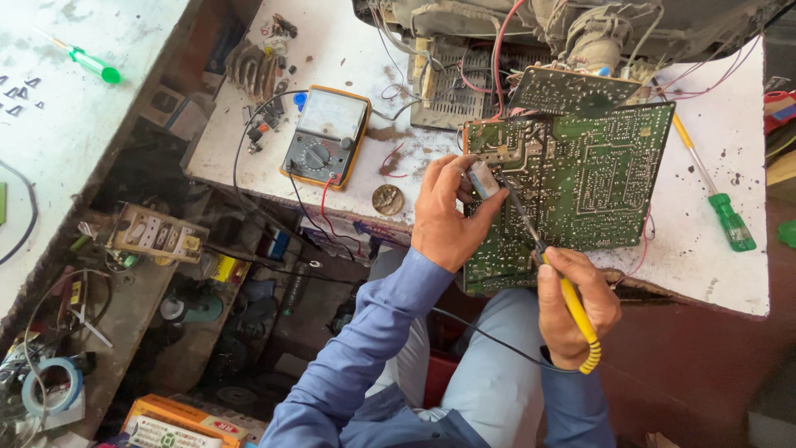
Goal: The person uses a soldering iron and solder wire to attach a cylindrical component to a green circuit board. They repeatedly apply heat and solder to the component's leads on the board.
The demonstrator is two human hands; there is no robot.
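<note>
Two hands work at the large green printed circuit board (580,178), which lies tilted over the near edge of the white bench (713,274). Left of the board sits a yellow-cased analogue multimeter (325,137); the left hand (444,217) pinches a small pale blue-grey part (482,180) against the board's left edge. At the board's lower edge, the right hand (576,307) is closed around a yellow-handled soldering iron (572,303), its tip on the board.

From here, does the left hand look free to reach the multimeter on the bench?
Probably not at once: the left hand holds a small white part against the circuit board. The multimeter lies close beside it, nothing between.
</note>
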